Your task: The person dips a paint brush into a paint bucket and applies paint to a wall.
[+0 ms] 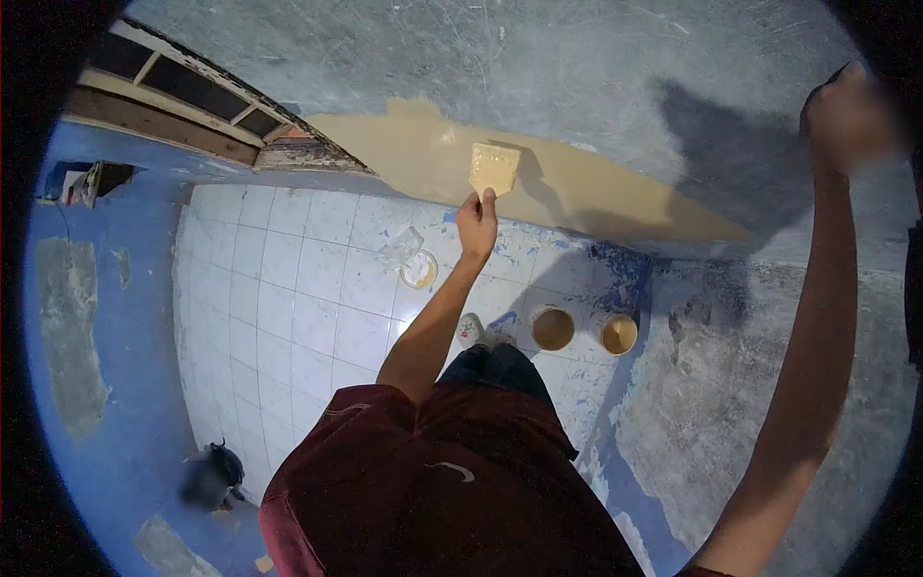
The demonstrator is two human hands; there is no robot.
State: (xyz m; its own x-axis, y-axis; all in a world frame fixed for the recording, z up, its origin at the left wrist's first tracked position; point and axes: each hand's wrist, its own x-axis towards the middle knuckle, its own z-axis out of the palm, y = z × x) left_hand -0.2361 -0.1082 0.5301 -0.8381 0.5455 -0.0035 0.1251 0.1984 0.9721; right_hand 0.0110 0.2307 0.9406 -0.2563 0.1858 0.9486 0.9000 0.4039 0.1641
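My left hand point(478, 223) is closed around the handle of a flat paintbrush point(495, 169) coated in tan paint. The brush is over a freshly coated tan band point(596, 189) along the lower part of the grey wall point(577, 67). Raised high at the far right is my right hand point(856, 120), beside the same grey wall. It is blurred, with a dark patch along its edge, so its fingers cannot be made out. Shadows of the arms and body fall across the wall and the tan band.
Two round tubs of tan paint, one point(553, 329) near my feet and another point(618, 334) by the corner, stand on the tiled floor point(269, 279). A white lid point(418, 270) and clear plastic point(400, 250) lie left. A wooden window frame point(192, 101) is upper left.
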